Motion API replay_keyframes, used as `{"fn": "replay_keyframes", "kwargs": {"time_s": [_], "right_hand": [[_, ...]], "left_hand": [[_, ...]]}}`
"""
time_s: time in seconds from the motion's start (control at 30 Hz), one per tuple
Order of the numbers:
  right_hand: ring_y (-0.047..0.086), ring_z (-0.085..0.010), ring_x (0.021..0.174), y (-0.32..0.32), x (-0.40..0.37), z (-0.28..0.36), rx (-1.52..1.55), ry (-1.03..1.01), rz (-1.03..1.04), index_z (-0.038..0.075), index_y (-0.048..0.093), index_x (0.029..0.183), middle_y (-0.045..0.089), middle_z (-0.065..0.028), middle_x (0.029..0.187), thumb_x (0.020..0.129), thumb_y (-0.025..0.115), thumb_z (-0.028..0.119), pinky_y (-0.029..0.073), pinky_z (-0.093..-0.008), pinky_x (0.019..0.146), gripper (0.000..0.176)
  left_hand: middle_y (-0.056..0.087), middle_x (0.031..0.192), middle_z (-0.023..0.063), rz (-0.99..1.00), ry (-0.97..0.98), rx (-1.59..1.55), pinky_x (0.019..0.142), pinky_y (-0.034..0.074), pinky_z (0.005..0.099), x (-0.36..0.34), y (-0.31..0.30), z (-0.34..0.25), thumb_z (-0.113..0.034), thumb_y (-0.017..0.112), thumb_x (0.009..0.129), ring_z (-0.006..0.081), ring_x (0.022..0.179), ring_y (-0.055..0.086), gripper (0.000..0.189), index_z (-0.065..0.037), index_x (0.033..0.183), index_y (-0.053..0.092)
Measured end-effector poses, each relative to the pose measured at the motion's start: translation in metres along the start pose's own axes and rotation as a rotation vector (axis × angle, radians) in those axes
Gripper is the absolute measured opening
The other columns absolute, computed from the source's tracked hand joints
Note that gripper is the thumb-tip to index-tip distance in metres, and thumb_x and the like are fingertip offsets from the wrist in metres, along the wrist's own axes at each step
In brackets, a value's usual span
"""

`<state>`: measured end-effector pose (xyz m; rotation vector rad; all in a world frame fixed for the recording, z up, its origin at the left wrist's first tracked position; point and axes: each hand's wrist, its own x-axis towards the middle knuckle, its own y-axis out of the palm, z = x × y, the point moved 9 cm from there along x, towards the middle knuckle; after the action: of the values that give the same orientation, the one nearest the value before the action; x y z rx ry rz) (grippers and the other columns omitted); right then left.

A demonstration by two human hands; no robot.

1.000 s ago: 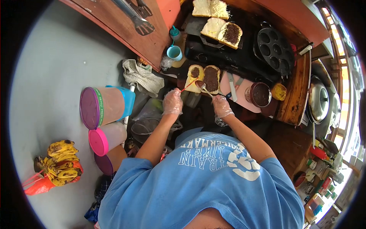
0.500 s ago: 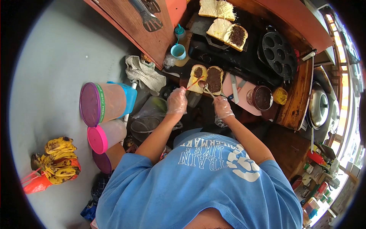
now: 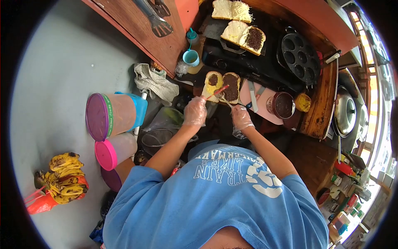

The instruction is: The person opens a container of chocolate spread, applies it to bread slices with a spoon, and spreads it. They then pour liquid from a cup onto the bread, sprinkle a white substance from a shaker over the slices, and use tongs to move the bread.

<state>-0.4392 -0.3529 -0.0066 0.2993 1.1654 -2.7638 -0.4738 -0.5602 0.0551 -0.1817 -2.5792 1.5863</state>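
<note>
My left hand (image 3: 195, 111), in a clear plastic glove, is closed on a thin red spreader (image 3: 219, 91) whose blade is over the bread. My gloved right hand (image 3: 241, 118) is closed on the handle of a spoon (image 3: 227, 102); its bowl end is by the lower edge of the slices. Two bread slices lie side by side before me. The left slice (image 3: 209, 90) carries a dark patch over yellow spread, while dark brown topping covers most of the right slice (image 3: 231, 86).
Right of the bread, a knife (image 3: 252, 96) lies on a pink board (image 3: 265, 111) beside a jar of dark topping (image 3: 283, 105). Topped bread (image 3: 252, 39) rests on the black stove (image 3: 248, 66), near a round-hollowed pan (image 3: 299, 56). Tubs (image 3: 120, 110) stand at left.
The red spreader has swung right, its blade now over the right slice. The spoon has dropped lower, towards the slices' near edge. The whole view has shifted slightly.
</note>
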Motion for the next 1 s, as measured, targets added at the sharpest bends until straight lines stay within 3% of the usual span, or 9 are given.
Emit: {"fn": "replay_keyframes", "kwargs": {"time_s": [0.2,0.27,0.33,0.37,0.5,0.63,0.7,0.93,1.0], "right_hand": [[0.064,-0.0451,0.096,0.007,-0.001,-0.013,-0.039,-0.035,-0.007,0.002,0.064,0.099,0.067,-0.0274,0.095,0.100,0.049,0.023,0.051,-0.0499,0.083,0.026],[0.065,-0.0451,0.095,0.004,-0.003,-0.017,0.029,0.017,-0.020,0.002,0.064,0.100,0.067,-0.0272,0.095,0.100,0.050,0.023,0.051,-0.0502,0.083,0.026],[0.065,-0.0448,0.096,0.025,-0.002,-0.031,-0.068,-0.118,0.007,0.001,0.064,0.100,0.067,-0.0273,0.097,0.100,0.050,0.024,0.051,-0.0506,0.083,0.027],[0.065,-0.0446,0.096,-0.001,-0.010,-0.010,0.053,0.089,0.030,0.000,0.065,0.099,0.067,-0.0272,0.098,0.100,0.050,0.025,0.051,-0.0508,0.084,0.029],[0.065,-0.0441,0.097,0.016,-0.011,-0.031,0.019,0.128,0.062,0.001,0.066,0.099,0.067,-0.0269,0.098,0.101,0.049,0.027,0.051,-0.0505,0.084,0.031],[0.065,-0.0440,0.098,0.039,-0.008,-0.052,-0.108,-0.037,0.101,0.001,0.066,0.100,0.067,-0.0264,0.098,0.101,0.049,0.029,0.051,-0.0507,0.084,0.033],[0.065,-0.0440,0.098,0.037,-0.009,-0.051,-0.094,-0.041,0.098,0.001,0.066,0.100,0.067,-0.0263,0.098,0.101,0.049,0.029,0.051,-0.0508,0.084,0.033],[0.065,-0.0433,0.098,-0.006,-0.013,-0.022,0.046,0.107,0.051,0.000,0.066,0.099,0.068,-0.0255,0.098,0.101,0.047,0.026,0.050,-0.0499,0.085,0.032],[0.065,-0.0431,0.099,-0.007,-0.010,-0.024,0.079,0.137,0.069,0.000,0.065,0.100,0.068,-0.0254,0.098,0.101,0.046,0.025,0.050,-0.0497,0.086,0.032]], "left_hand": [[0.065,0.088,0.0178,-0.012,0.022,-0.020,0.074,0.053,0.0494,-0.003,0.014,0.002,-0.009,0.052,0.092,0.0396,0.086,0.066,0.014,-0.007,0.094,0.066],[0.067,0.088,0.0184,0.040,-0.103,0.037,0.075,0.052,0.0498,0.011,0.033,0.034,-0.010,0.053,0.093,0.0389,0.088,0.066,0.015,-0.006,0.092,0.067],[0.069,0.086,0.0190,-0.032,-0.225,-0.164,0.076,0.052,0.0487,0.018,0.050,0.071,-0.015,0.060,0.091,0.0387,0.086,0.067,0.013,-0.004,0.090,0.067],[0.069,0.086,0.0192,-0.004,-0.280,-0.292,0.076,0.052,0.0475,0.017,0.065,0.087,-0.016,0.061,0.090,0.0385,0.086,0.067,0.013,-0.004,0.090,0.067],[0.069,0.088,0.0197,0.162,-0.349,-0.530,0.076,0.052,0.0455,0.006,0.095,0.110,-0.018,0.063,0.090,0.0380,0.085,0.067,0.016,-0.003,0.091,0.067],[0.068,0.087,0.0190,0.109,-0.319,-0.386,0.075,0.052,0.0460,0.006,0.106,0.125,-0.017,0.062,0.090,0.0384,0.085,0.067,0.014,-0.004,0.088,0.066],[0.068,0.082,0.0161,-0.035,-0.241,-0.191,0.073,0.052,0.0435,0.010,0.085,0.116,-0.018,0.065,0.091,0.0352,0.081,0.067,0.015,-0.004,0.089,0.065],[0.066,0.085,0.0181,-0.125,-0.266,-0.057,0.073,0.051,0.0500,0.004,0.027,0.078,-0.015,0.060,0.093,0.0400,0.084,0.065,0.010,-0.006,0.090,0.063],[0.066,0.086,0.0166,-0.077,0.005,-0.125,0.071,0.051,0.0501,-0.005,0.002,0.026,-0.015,0.060,0.093,0.0395,0.083,0.065,0.008,-0.007,0.091,0.063]]}}
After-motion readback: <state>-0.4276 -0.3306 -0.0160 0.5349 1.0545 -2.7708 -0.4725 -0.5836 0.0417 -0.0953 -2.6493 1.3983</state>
